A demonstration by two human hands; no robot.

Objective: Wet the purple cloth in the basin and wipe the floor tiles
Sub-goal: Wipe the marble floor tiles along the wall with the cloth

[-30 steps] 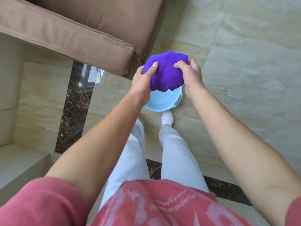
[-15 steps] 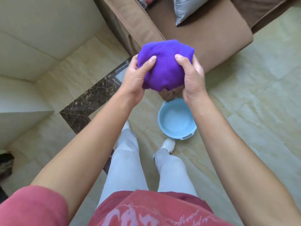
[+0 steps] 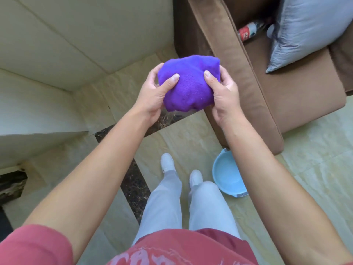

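Note:
A bunched purple cloth (image 3: 189, 85) is held up in front of me at chest height. My left hand (image 3: 154, 96) grips its left side with the thumb pressed on top. My right hand (image 3: 223, 96) grips its right side the same way. A light blue basin (image 3: 227, 175) stands on the beige floor tiles (image 3: 315, 153) far below, beside my right foot and partly hidden behind my right forearm. The cloth is well above the basin and to its left.
A brown sofa (image 3: 267, 96) fills the upper right, with a grey cushion (image 3: 305, 29) and a bottle (image 3: 250, 31) on its seat; its corner reaches close to the basin. A cream wall and step (image 3: 47, 111) stand at left. A dark marble strip (image 3: 133, 180) crosses the floor.
My view has swung round, so the sofa now sits at the upper right and the basin lower right. Both hands keep their grip on the cloth, now further from the basin.

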